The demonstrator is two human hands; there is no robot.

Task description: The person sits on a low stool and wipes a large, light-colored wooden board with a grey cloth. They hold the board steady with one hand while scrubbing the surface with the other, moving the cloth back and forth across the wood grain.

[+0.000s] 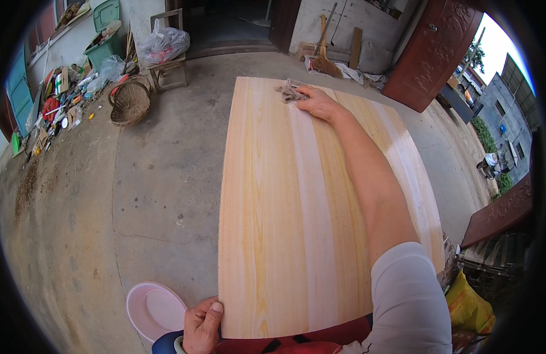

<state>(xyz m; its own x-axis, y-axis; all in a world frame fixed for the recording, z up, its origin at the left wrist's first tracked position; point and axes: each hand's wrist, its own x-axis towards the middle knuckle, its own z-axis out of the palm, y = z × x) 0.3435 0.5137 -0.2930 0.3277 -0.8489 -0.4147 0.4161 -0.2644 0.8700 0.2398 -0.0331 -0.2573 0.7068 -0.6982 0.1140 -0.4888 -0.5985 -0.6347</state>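
Observation:
A large pale wooden board [273, 212] with lengthwise grain stripes lies in front of me, its near edge close to my body. My right hand [319, 104] holds a crumpled grey-brown cloth [291, 92] against the board near its far edge, with that arm stretched over the surface. At the near left corner, my left hand [204, 325] grips the board's edge, thumb on the edge and the other fingers partly hidden. A pink plastic basin [155, 312] stands on the ground to the left of this hand.
A wicker basket [131, 104] and a heap of rubbish [65, 101] lie at the left. A wooden chair [169, 68] bears a filled plastic bag [164, 44]. A broom [323, 48] leans by the far wall. Red-brown carved doors [436, 53] and a yellow bag [469, 305] are at the right.

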